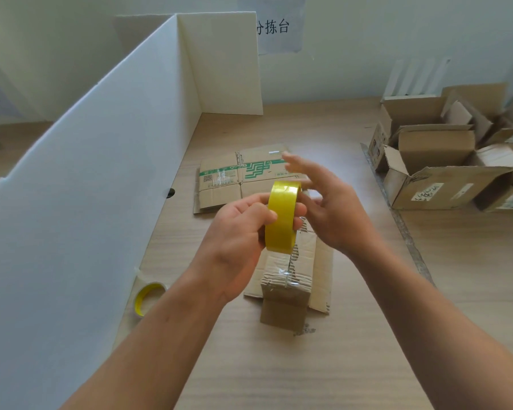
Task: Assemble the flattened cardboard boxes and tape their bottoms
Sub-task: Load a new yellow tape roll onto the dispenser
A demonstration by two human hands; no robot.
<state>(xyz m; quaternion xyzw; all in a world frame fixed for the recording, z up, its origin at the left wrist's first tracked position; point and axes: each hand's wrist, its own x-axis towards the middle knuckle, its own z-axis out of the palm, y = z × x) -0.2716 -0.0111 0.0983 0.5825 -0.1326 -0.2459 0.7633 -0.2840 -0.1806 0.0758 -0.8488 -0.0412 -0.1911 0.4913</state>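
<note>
Finding the tape end is best done with the roll (282, 220) gripped by the left hand (237, 235) above the box (285, 309) on the bench (367, 335), while the right hand (338, 214), fingers wide and empty, is run round its rim.

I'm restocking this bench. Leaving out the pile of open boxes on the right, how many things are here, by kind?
Yellow tape rolls: 2, the held roll in the left hand and the loose roll by the white partition
Stack of flattened boxes: 1
Set-up box: 1
Total: 4
</note>
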